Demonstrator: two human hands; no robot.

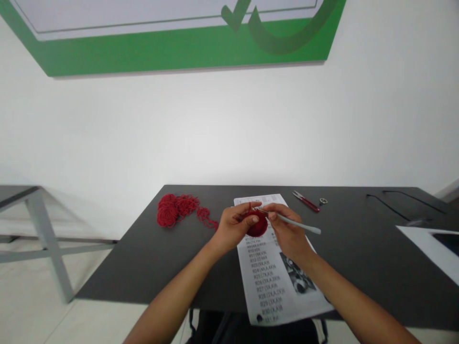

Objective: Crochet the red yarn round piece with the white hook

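Observation:
A round red crochet piece (258, 227) is pinched by my left hand (233, 224), thumb on its near face. My right hand (289, 231) grips a crochet hook (304, 226) with a pale grey handle, its metal tip at the top edge of the piece. Fine detail of the stitch at the tip is too small to make out. From a heap of red yarn (172, 209) at the left, a loose tangled strand trails toward my left hand. Beneath both hands lies a printed pattern sheet (251, 298) with rows of text and a photo.
Thread snips (307, 201) with red handles and a small ring-shaped item (323, 201) lie right of the sheet. Eyeglasses (394, 210) rest farther right, beside a white sheet (430, 246) with a dark object on it. The dark table (143, 272) meets a white wall.

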